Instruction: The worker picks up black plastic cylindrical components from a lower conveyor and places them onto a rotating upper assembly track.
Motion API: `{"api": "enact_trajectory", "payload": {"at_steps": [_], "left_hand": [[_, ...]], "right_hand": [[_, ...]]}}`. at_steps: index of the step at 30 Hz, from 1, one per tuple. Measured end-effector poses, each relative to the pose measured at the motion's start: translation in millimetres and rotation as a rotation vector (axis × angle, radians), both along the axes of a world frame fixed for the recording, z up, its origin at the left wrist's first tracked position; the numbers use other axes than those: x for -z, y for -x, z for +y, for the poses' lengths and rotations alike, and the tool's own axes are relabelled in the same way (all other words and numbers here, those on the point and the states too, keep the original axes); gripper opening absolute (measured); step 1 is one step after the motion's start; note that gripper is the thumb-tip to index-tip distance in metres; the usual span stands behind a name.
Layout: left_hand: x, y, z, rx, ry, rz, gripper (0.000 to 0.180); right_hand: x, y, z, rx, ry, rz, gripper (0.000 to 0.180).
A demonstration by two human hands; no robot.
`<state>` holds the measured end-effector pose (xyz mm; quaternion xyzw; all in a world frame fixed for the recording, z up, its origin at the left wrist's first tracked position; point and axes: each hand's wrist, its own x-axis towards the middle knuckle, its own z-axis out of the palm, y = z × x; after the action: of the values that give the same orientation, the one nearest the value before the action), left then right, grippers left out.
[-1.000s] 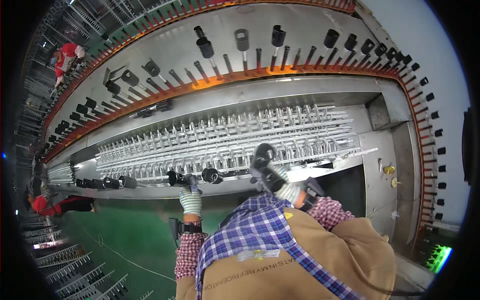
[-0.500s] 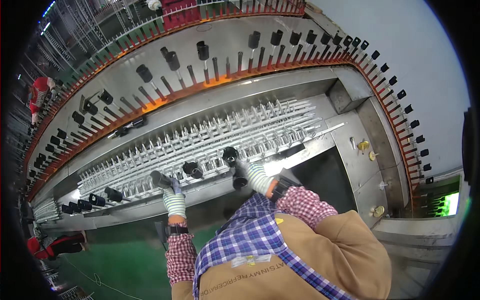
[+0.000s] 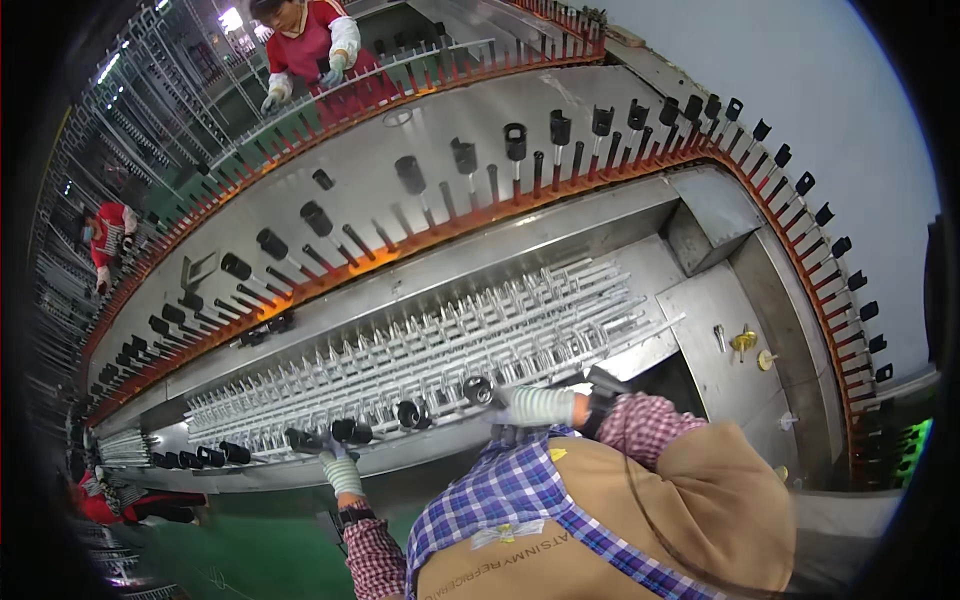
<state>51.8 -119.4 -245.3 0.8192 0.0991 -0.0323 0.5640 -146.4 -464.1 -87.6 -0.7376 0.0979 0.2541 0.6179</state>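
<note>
A long rack point(image 3: 375, 435) of shiny metal bars and prongs lies in the metal trough before me. Black hollow cylindrical parts sit along its near edge. My left hand point(image 3: 342, 468), in a striped glove, has its fingers closed against one black cylinder point(image 3: 303, 440); a second black cylinder point(image 3: 351, 431) sits just right of it. Further right are a third point(image 3: 412, 414) and a fourth point(image 3: 478, 390), their openings turned up. My right hand point(image 3: 540, 408), also gloved, is beside that fourth one. Its fingers are smeared by motion, and whatever they hold is not clear.
Beyond the trough curves an orange conveyor track point(image 3: 370, 262) with upright pins, many carrying black cylinders. Brass-coloured fittings point(image 3: 743, 342) lie on the metal surface at right. A co-worker in red point(image 3: 318, 50) stands across the line; others are at far left.
My view has tilted up, bringing the co-worker across the line into sight. My left hand has moved one part leftward along the rack. The black cylinder by my right hand is no longer plainly seen.
</note>
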Motion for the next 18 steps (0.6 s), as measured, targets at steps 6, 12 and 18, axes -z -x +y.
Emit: {"api": "enact_trajectory", "payload": {"at_steps": [6,12,18], "left_hand": [[-35.0,72.5,-58.0,-0.278,-0.446,-0.388,0.049],[-31.2,114.5,-119.9,-0.196,0.075,-0.208,0.031],[-9.9,113.0,-133.8,-0.224,0.207,-0.261,0.035]], "right_hand": [[0.1,-88.3,-221.2,0.867,0.257,-0.404,0.039],[16.0,-191.5,-305.0,0.738,0.116,-0.451,0.041],[-25.9,-132.9,-293.9,0.597,1.295,-0.704,0.032]]}}
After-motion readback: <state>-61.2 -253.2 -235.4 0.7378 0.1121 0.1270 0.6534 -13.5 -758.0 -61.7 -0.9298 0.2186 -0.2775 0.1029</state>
